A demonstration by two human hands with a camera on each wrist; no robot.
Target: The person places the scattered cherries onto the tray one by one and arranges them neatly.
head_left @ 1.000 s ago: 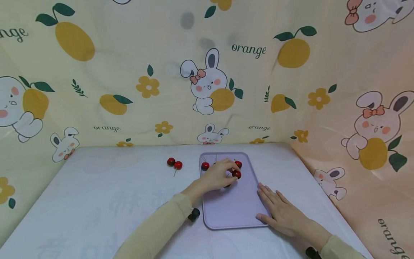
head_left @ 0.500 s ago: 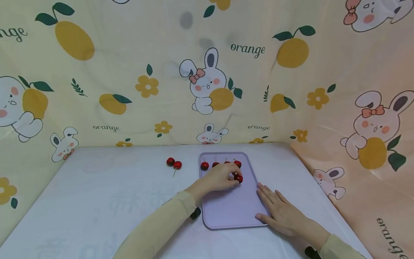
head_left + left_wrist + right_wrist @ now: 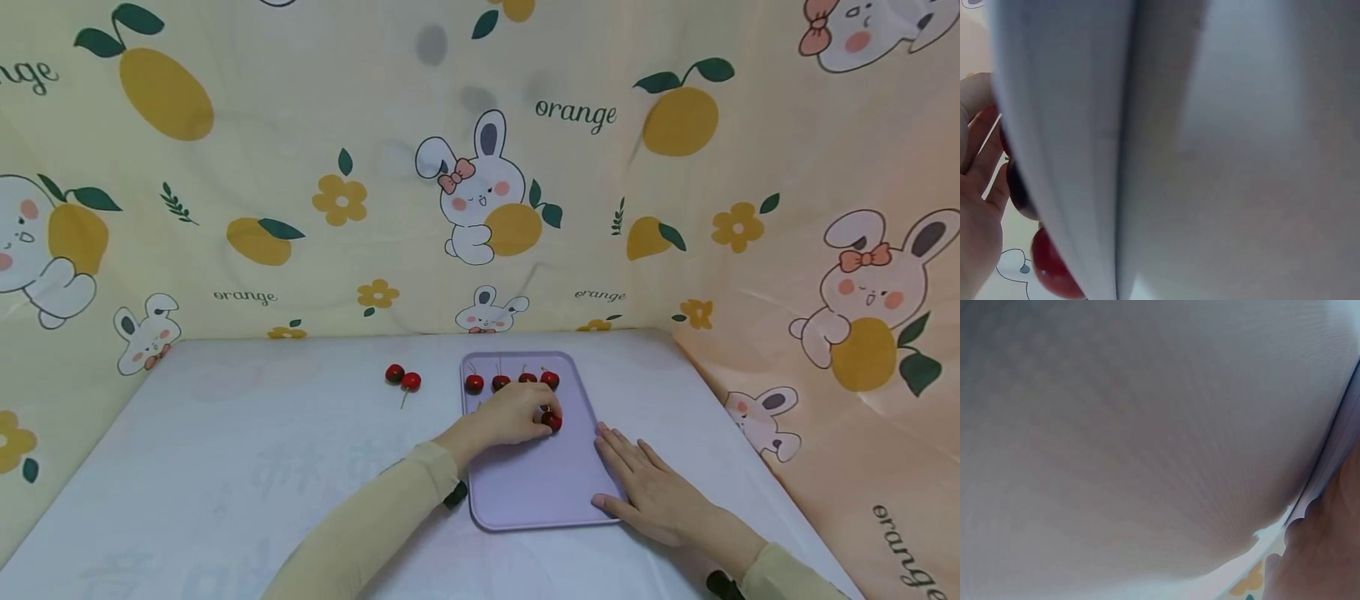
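Two loose cherries (image 3: 402, 378) lie on the table at 9 o'clock of the lilac tray (image 3: 540, 492). Left hand (image 3: 508, 414), fingers curled, pinches a cherry (image 3: 552, 421) low over the tray, at 6 o'clock of a four-cherry row (image 3: 512, 382) along the far rim. Right hand (image 3: 651, 492) lies flat, fingers spread, against the tray's 3 o'clock edge. Judgement: set the fruit down gently, aligned under the row, so it cannot roll.

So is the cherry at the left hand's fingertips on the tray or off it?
On it: the cherry sits inside the purple tray, pinched by the left hand.
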